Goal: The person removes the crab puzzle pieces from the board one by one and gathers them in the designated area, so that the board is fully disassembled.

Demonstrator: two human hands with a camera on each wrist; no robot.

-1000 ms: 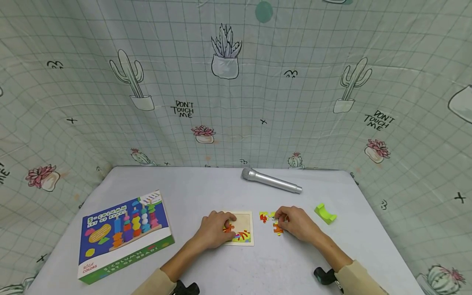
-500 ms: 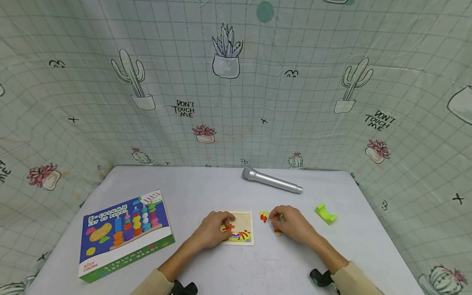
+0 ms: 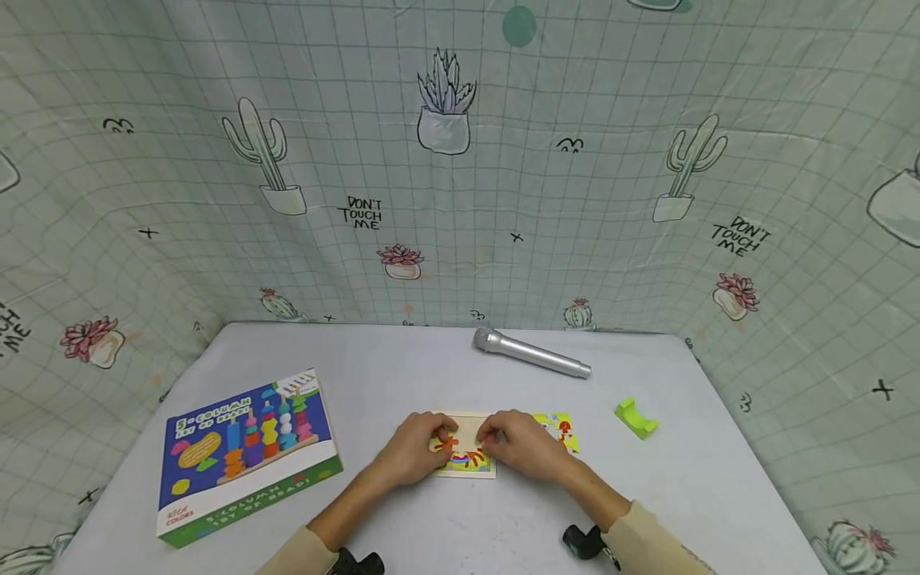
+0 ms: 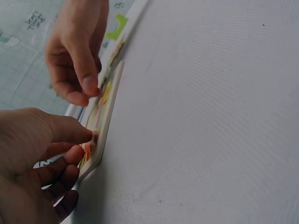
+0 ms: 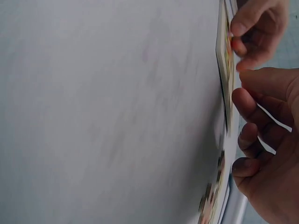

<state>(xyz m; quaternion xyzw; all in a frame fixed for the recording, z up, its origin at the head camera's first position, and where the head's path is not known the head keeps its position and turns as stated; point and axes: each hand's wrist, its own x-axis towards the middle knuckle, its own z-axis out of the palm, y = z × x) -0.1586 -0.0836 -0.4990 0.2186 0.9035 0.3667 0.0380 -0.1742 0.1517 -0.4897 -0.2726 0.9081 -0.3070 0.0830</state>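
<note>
A shallow wooden puzzle board (image 3: pixel 469 426) lies on the table, with yellow rainbow-patterned pieces (image 3: pixel 470 461) along its near side and bare wood behind them. My left hand (image 3: pixel 408 449) covers the board's left edge, its thumb and index finger pinching an orange-and-yellow puzzle piece (image 3: pixel 446 442) at the left. Over the board's right edge, my right hand (image 3: pixel 528 444) brings thumb and index finger together on a puzzle piece that is almost wholly hidden; only a thin edge shows in the left wrist view. Several loose puzzle pieces (image 3: pixel 565 432) lie just right of that hand, partly covered by it.
A silver microphone (image 3: pixel 532 354) lies behind the board. Farther right sits a lime-green curved block (image 3: pixel 636 418). A boxed bead-column set (image 3: pixel 247 455) occupies the left side of the white table (image 3: pixel 402 367). A patterned cloth (image 3: pixel 460 200) hangs behind.
My right hand has moved left from the loose pieces to the board's right edge, uncovering pieces to its right. My left hand stays nearly still at the board.
</note>
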